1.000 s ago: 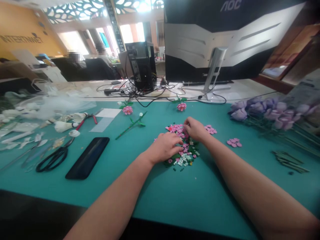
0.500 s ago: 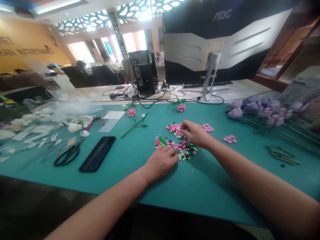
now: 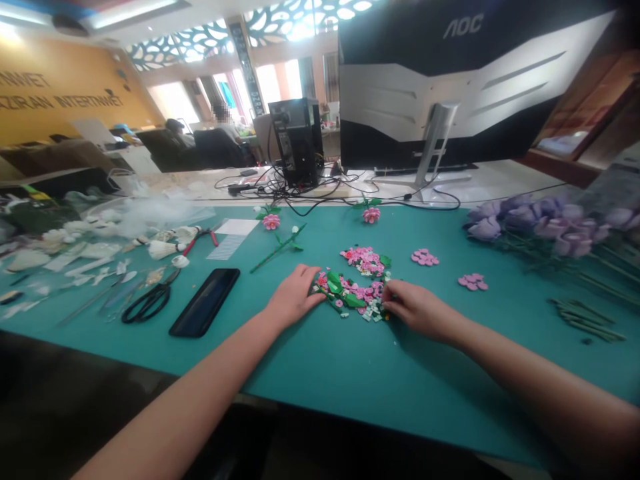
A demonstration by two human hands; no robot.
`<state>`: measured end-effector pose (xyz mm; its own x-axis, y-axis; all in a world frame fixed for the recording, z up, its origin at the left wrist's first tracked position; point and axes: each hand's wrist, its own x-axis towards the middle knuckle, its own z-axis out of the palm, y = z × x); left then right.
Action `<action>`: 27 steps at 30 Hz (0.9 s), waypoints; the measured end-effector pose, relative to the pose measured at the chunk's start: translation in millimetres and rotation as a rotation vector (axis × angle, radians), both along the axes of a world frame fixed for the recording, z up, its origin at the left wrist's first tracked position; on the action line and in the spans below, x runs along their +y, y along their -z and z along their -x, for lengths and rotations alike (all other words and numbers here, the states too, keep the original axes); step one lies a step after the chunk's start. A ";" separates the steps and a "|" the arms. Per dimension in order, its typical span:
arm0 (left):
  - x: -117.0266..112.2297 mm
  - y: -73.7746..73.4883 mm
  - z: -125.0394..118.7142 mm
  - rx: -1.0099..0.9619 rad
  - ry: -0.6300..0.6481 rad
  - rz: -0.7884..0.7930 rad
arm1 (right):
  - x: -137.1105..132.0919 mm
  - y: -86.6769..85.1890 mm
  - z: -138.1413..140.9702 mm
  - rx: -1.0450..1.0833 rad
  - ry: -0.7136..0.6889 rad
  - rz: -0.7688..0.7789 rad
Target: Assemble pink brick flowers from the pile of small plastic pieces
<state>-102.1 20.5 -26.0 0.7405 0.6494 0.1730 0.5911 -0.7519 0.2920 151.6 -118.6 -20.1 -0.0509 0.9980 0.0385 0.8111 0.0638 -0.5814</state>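
Observation:
A loose heap of small toy building bricks (image 3: 357, 291), pink, green, white and red, lies on the green mat between my hands. My left hand (image 3: 296, 293) rests at the heap's left edge, thumb and fingers apart, with nothing gripped. At the right edge, the fingertips of my right hand (image 3: 417, 307) are pinched together low among the bricks; whatever they hold is hidden. Just behind is a second cluster of pink pieces (image 3: 367, 259). Two flat groups of pink petal pieces, one nearer (image 3: 473, 282) and one farther (image 3: 425, 257), lie to the right.
A brick stem (image 3: 277, 248) and two pink brick flowers (image 3: 271, 221) (image 3: 371, 215) lie farther back. On the left are a phone (image 3: 205, 302), scissors (image 3: 149, 301) and red-handled pliers (image 3: 200, 241). Purple flowers (image 3: 540, 223) and green sticks (image 3: 585, 320) occupy the right. A monitor (image 3: 470, 87) stands behind.
My right hand has come down from above the rear cluster to the main heap's right edge. My left hand has drawn back leftward, uncovering green leaf pieces. The view has shifted slightly.

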 end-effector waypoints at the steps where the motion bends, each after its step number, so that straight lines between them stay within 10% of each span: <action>1: 5.7 -1.0 -0.3 0.014 -0.019 0.037 | 4.0 2.7 -2.9 0.001 0.015 -0.013; 12: 41.4 -14.6 -37.1 0.230 -0.013 0.167 | 45.6 16.9 -16.6 0.045 0.139 -0.086; 27: 13.0 -8.6 -74.1 0.163 0.297 0.180 | 84.1 16.8 -12.2 0.156 0.207 -0.101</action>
<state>-28.1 33.5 -17.4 0.9092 0.4119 -0.0601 0.4052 -0.8426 0.3548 163.7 -34.6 -36.9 0.1678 0.9773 0.1296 0.7140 -0.0299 -0.6995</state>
